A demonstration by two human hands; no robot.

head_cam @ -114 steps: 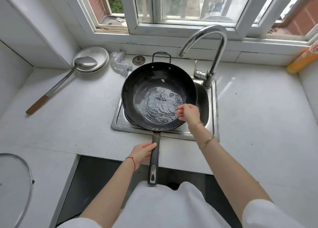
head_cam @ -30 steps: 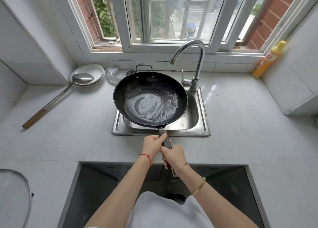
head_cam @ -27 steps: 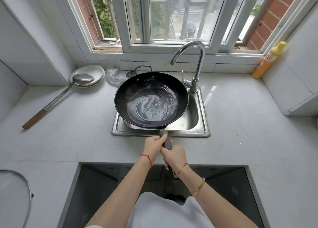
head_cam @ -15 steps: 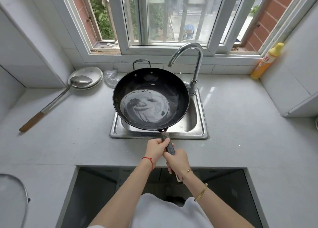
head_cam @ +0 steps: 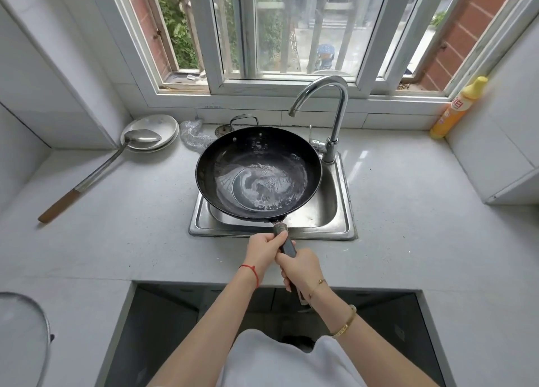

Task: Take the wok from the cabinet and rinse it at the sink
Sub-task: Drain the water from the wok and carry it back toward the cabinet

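Left hand and right hand grip the wok handle, seemingly above the sink.

The wok is dark matt metal, wet and glistening inside, over a brushed steel sink with a polished chrome faucet, beside a wooden-handled steel ladle.

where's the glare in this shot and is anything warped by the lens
Head view: daylight from the window glints off the water in the wok, the faucet and the countertop right of the sink; the wide lens bows the window frame and counter edges outward; both hands read sharp.
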